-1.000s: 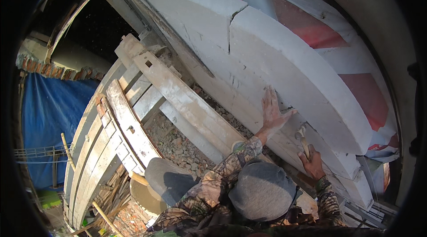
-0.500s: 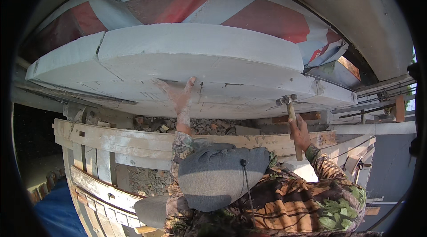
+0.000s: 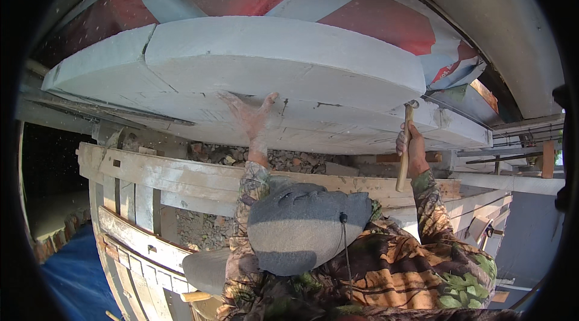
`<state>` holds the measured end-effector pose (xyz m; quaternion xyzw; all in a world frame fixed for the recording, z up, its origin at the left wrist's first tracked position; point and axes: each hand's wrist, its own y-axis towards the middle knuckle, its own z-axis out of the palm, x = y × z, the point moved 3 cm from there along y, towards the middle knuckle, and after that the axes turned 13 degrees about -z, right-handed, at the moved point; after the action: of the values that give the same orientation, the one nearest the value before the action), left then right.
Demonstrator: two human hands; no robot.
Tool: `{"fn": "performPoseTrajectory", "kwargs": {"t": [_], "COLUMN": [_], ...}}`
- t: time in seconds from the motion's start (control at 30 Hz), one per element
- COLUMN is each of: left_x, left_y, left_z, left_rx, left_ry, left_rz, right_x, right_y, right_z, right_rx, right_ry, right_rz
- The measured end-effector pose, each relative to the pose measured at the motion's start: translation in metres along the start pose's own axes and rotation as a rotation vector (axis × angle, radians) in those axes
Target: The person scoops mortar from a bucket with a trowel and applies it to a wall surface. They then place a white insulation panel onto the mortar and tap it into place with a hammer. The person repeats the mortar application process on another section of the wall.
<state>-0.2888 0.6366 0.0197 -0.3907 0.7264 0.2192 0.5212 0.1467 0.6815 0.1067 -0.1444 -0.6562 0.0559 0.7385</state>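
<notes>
A pale block wall [image 3: 259,74] spans the view, with 1 open joint near its left end. Behind it hangs a red-and-white sheet [image 3: 386,22]. Nearer the person run curved pale planks [image 3: 181,167], with rubble [image 3: 289,160] between planks and wall. The left hand [image 3: 253,117] lies spread against the wall's face, gripping nothing. The right hand [image 3: 415,147] is wrapped around the wooden handle of a hammer [image 3: 403,167], its head up near the upper course's right end; whether it touches cannot be told.
</notes>
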Motion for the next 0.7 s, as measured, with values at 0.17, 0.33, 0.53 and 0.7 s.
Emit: {"fn": "performPoseTrajectory", "kwargs": {"t": [0.17,0.33,0.53,0.7], "left_x": [0.003,0.004,0.002,0.006], "left_y": [0.0,0.001,0.004,0.001], "left_z": [-0.001,-0.007,-0.01,-0.009], "left_rx": [-0.04,-0.036,-0.006,0.06], "left_ry": [-0.035,0.084,0.109,0.108], "left_rz": [0.006,-0.018,-0.021,-0.048], "right_x": [-0.004,-0.005,0.002,0.008], "right_y": [0.008,0.008,0.005,0.011], "right_z": [-0.014,0.0,0.015,0.016], "right_rx": [-0.147,0.042,0.102,0.198], "right_ry": [0.245,-0.039,0.105,0.146], "right_rz": [-0.076,-0.027,-0.059,-0.128]}}
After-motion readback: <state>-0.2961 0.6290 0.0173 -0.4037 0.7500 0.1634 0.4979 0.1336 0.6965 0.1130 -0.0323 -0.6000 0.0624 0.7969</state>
